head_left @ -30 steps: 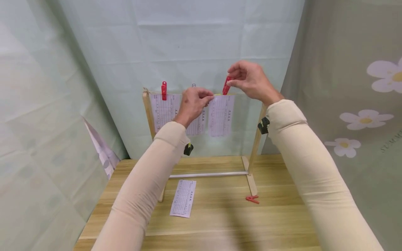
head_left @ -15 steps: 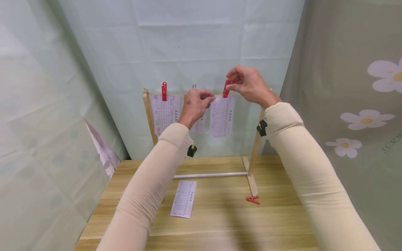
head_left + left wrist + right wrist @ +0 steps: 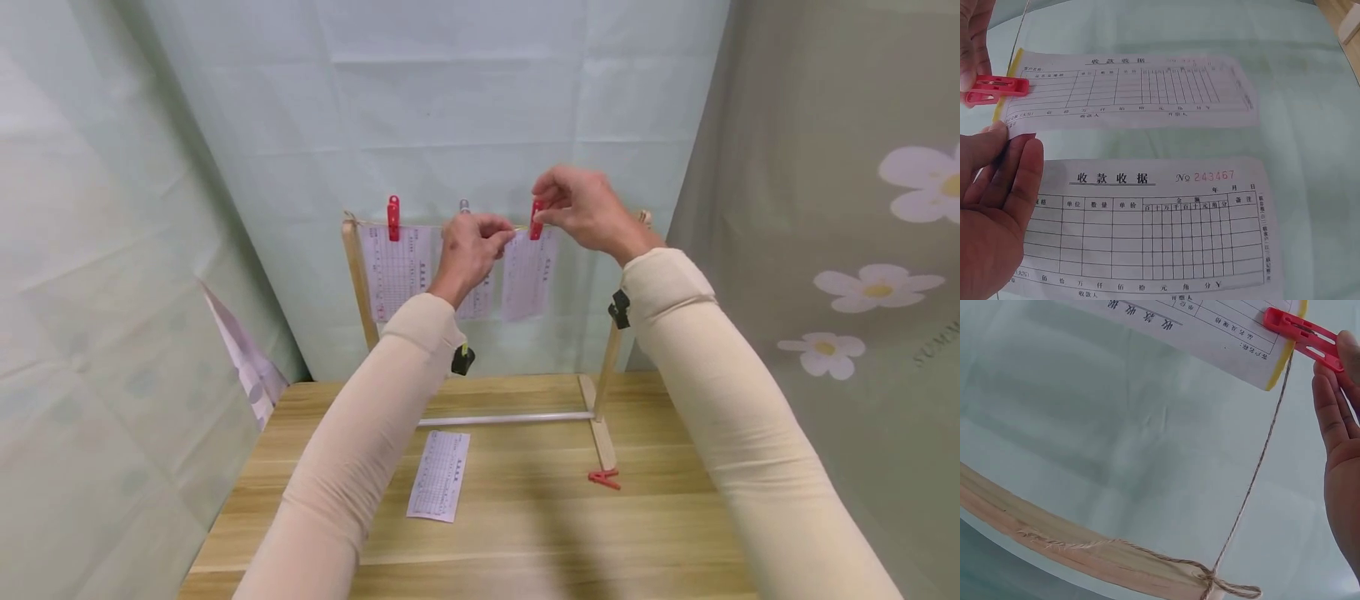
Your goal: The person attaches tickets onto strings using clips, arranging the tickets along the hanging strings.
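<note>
A receipt slip [image 3: 528, 279] with a yellow top edge hangs at the twine line [image 3: 1260, 456]. My left hand [image 3: 467, 252] pinches its upper left corner against the line. My right hand [image 3: 588, 208] pinches the handle end of a red clothespin [image 3: 536, 225], whose jaws sit over the slip's top edge, as the left wrist view also shows on the receipt [image 3: 1147, 94]. Left of it, a second receipt slip [image 3: 1160, 231] hangs below a grey clothespin [image 3: 464, 206], partly hidden by my left hand. Farther left, another slip [image 3: 396, 275] hangs from a red clothespin [image 3: 393, 219].
The line runs between two wooden posts [image 3: 609, 358], joined low down by a white rod [image 3: 510, 418]. One loose receipt slip [image 3: 438, 477] lies on the wooden table [image 3: 510, 533]. Near the right foot lies a red clothespin [image 3: 604, 478]. Pale cloth [image 3: 450, 100] hangs behind.
My right hand has come down and slightly left with the red clothespin, which now reaches lower over the slip's top edge. My left hand has barely shifted and keeps its pinch.
</note>
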`<state>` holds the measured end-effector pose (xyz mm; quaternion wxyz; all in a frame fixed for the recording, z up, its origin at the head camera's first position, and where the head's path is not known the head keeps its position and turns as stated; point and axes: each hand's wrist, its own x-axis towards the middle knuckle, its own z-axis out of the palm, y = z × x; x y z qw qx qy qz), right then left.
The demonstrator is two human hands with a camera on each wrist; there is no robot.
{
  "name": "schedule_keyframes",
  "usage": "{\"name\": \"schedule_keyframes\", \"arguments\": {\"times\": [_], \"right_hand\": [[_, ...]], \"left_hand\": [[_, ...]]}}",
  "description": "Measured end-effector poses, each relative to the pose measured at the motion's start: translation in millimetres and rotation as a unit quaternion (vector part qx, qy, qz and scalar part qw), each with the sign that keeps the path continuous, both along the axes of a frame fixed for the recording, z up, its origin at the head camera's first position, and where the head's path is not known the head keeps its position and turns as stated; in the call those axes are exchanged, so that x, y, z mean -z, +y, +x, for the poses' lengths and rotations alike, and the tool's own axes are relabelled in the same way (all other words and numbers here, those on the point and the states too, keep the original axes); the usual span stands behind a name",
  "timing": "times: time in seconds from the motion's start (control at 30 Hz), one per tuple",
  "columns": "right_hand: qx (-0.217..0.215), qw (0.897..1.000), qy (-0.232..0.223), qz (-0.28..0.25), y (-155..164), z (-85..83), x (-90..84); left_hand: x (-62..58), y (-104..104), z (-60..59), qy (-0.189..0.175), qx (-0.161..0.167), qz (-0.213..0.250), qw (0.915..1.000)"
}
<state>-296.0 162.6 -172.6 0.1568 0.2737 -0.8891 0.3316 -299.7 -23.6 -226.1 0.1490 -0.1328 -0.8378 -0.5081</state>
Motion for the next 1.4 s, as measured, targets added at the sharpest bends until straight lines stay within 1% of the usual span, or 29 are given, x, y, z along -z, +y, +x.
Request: {"name": "schedule_keyframes", "arguments": {"times": [0.27, 0.4, 0.53, 0.77, 0.93, 1.13, 1.23, 1.4], "right_hand": [[0.007, 1.000, -0.011, 0.015, 3.0, -0.9, 1.0], [0.007, 0.999, -0.028, 0.019, 3.7, -1.2, 0.2], [0.009, 0.999, -0.040, 0.014, 3.5, -1.8, 0.4], [0.010, 0.999, -0.038, 0.007, 2.6, -2.1, 1.9], [0.006, 0.999, -0.032, 0.010, 4.2, -1.4, 3.6], [0.014, 0.999, -0.022, 0.020, 9.3, 3.8, 2.2], [0.015, 0.999, -0.014, 0.031, 12.4, 7.5, 1.5], [0.013, 0.999, 0.014, 0.026, 21.7, 17.6, 6.6]], "left_hand": [[1.4, 2.7, -1.1, -0.009, -0.009, 0.004, 0.9999], [2.7, 3.0, -1.2, -0.008, -0.015, 0.004, 0.9998], [4.1, 2.5, -0.7, 0.004, -0.023, 0.000, 0.9997], [7.8, -2.2, 2.4, 0.038, -0.026, -0.016, 0.9988], [11.0, -11.6, 7.9, 0.046, -0.015, -0.027, 0.9985], [12.1, -27.7, 15.8, 0.058, 0.003, -0.046, 0.9973], [11.1, -35.7, 18.8, 0.053, 0.014, -0.056, 0.9969], [11.8, -46.9, 22.7, 0.041, 0.029, -0.071, 0.9962]]}}
